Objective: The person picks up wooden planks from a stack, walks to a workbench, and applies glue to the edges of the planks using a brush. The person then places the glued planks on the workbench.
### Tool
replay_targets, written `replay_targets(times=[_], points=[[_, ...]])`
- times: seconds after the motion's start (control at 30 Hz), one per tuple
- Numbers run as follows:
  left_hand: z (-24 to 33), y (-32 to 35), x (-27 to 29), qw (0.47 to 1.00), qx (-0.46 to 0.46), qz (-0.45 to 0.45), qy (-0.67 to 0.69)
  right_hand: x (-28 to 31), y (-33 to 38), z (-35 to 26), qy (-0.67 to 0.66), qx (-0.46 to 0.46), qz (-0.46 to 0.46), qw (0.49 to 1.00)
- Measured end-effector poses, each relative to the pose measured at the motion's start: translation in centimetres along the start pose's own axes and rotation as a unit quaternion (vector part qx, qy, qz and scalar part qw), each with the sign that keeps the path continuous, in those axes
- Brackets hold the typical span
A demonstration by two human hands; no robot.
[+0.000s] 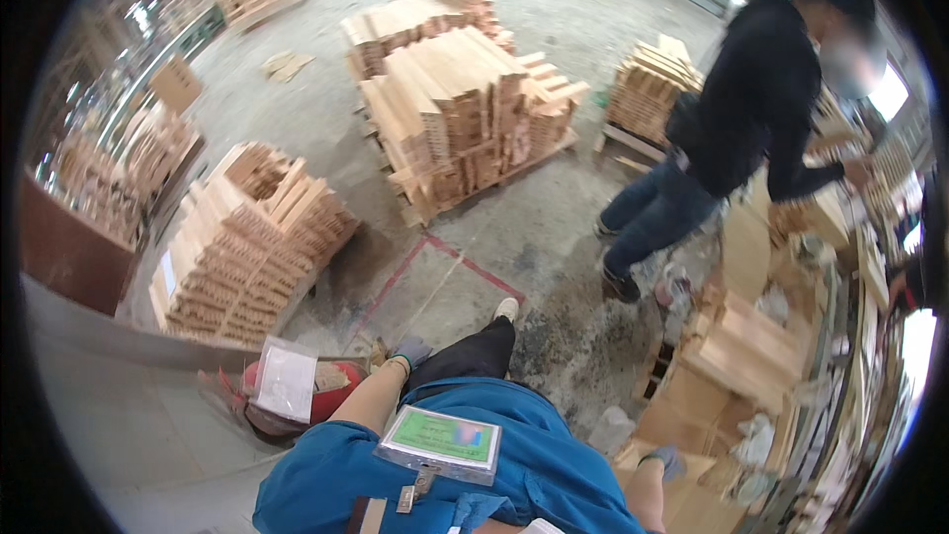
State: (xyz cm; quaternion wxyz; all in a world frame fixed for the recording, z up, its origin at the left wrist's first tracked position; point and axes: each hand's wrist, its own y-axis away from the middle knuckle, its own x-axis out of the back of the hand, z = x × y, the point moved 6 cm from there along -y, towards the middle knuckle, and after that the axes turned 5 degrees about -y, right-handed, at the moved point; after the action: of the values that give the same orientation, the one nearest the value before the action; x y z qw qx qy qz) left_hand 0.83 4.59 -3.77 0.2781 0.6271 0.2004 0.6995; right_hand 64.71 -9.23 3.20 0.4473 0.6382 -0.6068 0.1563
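My left hand (410, 349), in a grey glove, hangs beside my dark trousers. Its fingers look loosely stretched, and I see nothing held in it. Close by on the left is a red fire extinguisher (341, 381) with a white sheet in a clear sleeve (285, 381) next to it. At the lower right my right hand (668, 461), also gloved in grey, is just over or on brown cardboard (692, 422). The fingers there appear extended with nothing between them, though they show small. Stacked pale wooden boards (751, 351) lie on the cardboard beyond that hand.
A person in dark clothes (746, 89) stands at the right, reaching toward a rack. Pallets of stacked wooden pieces (455, 89) stand ahead, with another stack (247, 247) at the left. Red tape (479, 277) marks the concrete floor. A grey panel (119, 405) runs along my left.
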Motion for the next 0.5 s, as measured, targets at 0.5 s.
replay_targets(times=[0.5], points=[[-15.0,-0.8,2.4,0.979,0.189,-0.036,0.063,-18.8,16.3,-3.6,0.206,0.155,-0.028,0.966]])
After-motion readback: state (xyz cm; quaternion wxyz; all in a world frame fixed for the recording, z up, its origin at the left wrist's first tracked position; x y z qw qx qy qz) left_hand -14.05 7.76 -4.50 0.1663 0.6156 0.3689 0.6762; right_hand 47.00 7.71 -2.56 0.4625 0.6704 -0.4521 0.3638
